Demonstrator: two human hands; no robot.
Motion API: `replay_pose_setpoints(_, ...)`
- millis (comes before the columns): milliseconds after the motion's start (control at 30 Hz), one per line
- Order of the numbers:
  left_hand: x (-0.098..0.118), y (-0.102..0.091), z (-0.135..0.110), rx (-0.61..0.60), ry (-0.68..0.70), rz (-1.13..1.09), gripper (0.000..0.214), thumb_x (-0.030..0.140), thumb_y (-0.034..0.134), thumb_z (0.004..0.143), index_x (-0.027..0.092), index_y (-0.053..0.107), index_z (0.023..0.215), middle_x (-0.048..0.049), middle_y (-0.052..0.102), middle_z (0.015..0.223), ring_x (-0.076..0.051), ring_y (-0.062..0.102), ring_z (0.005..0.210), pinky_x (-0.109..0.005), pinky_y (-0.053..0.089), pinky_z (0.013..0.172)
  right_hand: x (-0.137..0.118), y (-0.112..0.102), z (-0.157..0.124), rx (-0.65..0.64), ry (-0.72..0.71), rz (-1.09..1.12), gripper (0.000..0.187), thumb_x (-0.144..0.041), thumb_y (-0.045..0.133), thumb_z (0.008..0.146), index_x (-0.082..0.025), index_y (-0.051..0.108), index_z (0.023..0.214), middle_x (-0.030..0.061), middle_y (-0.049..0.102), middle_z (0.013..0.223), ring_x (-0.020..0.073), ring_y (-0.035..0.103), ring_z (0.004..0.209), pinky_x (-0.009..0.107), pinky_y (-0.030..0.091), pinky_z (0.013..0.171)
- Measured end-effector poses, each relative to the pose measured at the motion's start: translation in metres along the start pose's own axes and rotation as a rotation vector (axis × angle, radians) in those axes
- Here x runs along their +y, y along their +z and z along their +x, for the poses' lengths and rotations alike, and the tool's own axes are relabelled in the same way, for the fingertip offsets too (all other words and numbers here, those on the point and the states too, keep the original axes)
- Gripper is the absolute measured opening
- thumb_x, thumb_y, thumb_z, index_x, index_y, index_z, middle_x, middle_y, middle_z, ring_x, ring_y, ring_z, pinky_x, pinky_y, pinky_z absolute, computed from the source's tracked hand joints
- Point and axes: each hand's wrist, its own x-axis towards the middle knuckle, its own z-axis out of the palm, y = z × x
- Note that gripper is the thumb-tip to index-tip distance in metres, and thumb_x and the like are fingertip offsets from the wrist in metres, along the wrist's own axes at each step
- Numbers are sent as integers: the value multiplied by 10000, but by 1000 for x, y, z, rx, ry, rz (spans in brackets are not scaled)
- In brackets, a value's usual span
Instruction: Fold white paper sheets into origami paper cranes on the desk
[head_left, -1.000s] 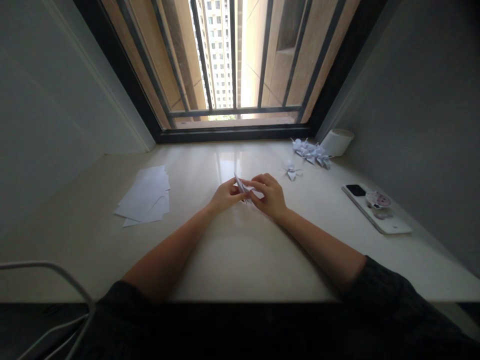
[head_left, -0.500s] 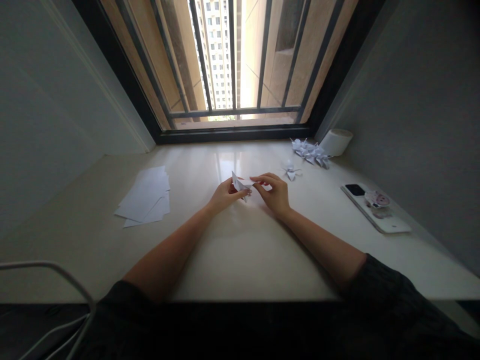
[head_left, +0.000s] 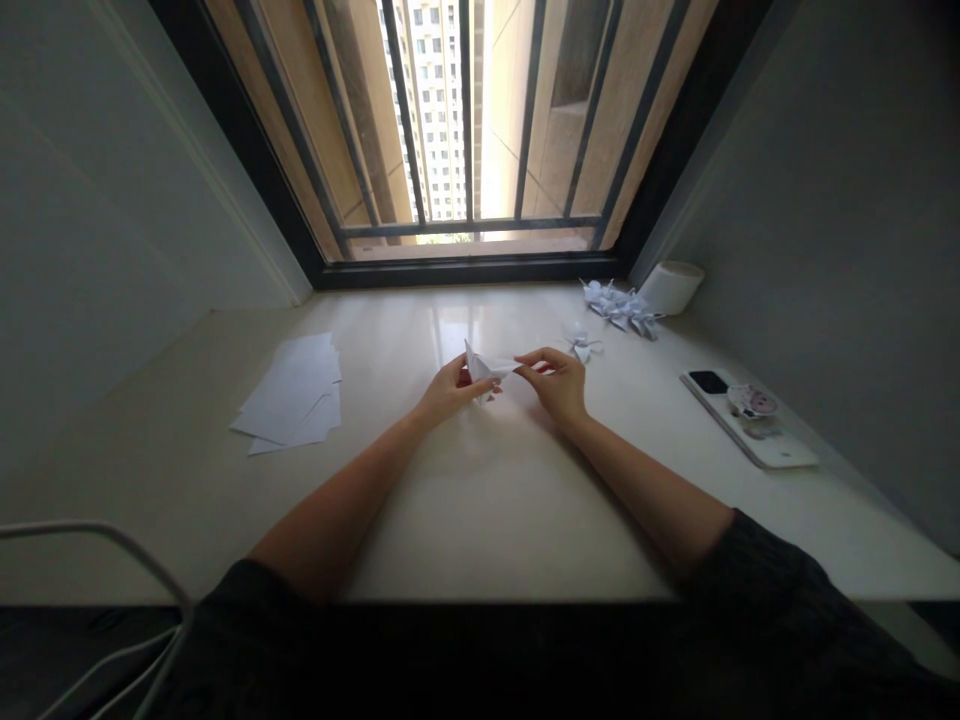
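Observation:
A white folded paper crane (head_left: 487,369) is held between my two hands, a little above the pale tabletop. My left hand (head_left: 450,388) grips its left side, thumb in front and fingers behind, while one pointed end stands up beside the fingers. Thumb and forefinger of my right hand (head_left: 556,380) pinch the tip on its right. Part of the fold is hidden by my left thumb. Just beyond my right hand lies a single finished paper crane (head_left: 582,345).
Several paper cranes (head_left: 619,306) are heaped at the back right, against a white paper roll (head_left: 673,287). A phone (head_left: 750,418) with a round grip lies on the right. Loose white sheets (head_left: 289,395) overlap on the left. A cable (head_left: 112,535) curves at the lower left.
My right hand has shifted slightly right, still pinching the tip, and the right end of the paper crane looks more drawn out. My left hand has hardly moved.

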Motion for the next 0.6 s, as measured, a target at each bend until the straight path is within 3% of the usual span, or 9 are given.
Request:
replay_pose_setpoints(100,-1,0,0,-4,2,8,429,324,725,679,108,536,998,-81,657,863,-196,666,766,-315,542,667,2,0,2,8,23,6,229,-397,707,639,-179,684,704,29,682,725,158,589,618,290,466,585)
replay_pose_setpoints(167,-2,0,1,0,10,20,420,331,711,694,104,539,1003,-92,657,887,-199,664,781,-312,541,667,0,1,2,-22,-32,56,231,-372,696,659,-185,667,790,37,685,817,171,612,701,305,485,640)
replay_pose_setpoints(300,-2,0,1,59,34,48,423,345,690,712,92,562,1026,-116,658,959,-196,651,821,-318,544,691,-5,2,-1,-202,-173,146,390,-257,608,749,-231,568,1136,55,651,1076,179,615,889,349,482,790)
replay_pose_setpoints(400,-1,0,1,135,57,67,428,336,688,711,95,580,1047,-113,655,1012,-172,639,801,-313,542,712,-8,2,-3,-309,-211,135,408,-233,556,795,-252,541,1202,56,630,1138,178,601,934,370,463,846)
replay_pose_setpoints(600,-3,1,1,138,71,57,555,333,671,727,95,520,1206,-109,643,1033,-175,627,816,-347,551,745,-9,5,-5,-174,-227,45,359,-391,655,755,-261,642,1090,44,679,960,183,615,816,358,476,785)
